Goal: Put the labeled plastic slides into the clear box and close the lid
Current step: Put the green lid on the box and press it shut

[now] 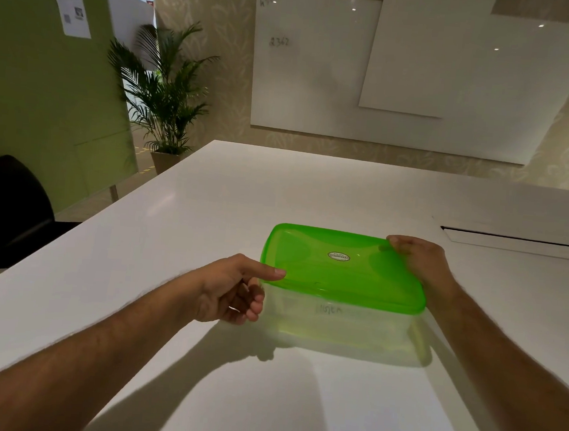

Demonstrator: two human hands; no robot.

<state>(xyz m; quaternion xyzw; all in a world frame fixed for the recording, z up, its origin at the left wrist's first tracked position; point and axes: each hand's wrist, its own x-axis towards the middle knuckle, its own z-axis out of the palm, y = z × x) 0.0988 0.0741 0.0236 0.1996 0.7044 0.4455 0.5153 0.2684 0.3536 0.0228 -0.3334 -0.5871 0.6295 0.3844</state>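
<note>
A clear plastic box (345,327) stands on the white table, covered by a translucent green lid (340,268) with a small oval sticker in its middle. My left hand (232,289) is at the lid's near left corner, thumb on top of the rim and fingers curled below it. My right hand (417,258) grips the lid's far right corner, fingers over the edge. Faint writing shows through the box's front wall. Any slides inside are too faint to make out.
The white table (208,208) stretches all around the box. A narrow cable slot (518,238) runs at the right rear. A black chair (4,211) stands left of the table, with a potted palm (165,102) and whiteboards beyond.
</note>
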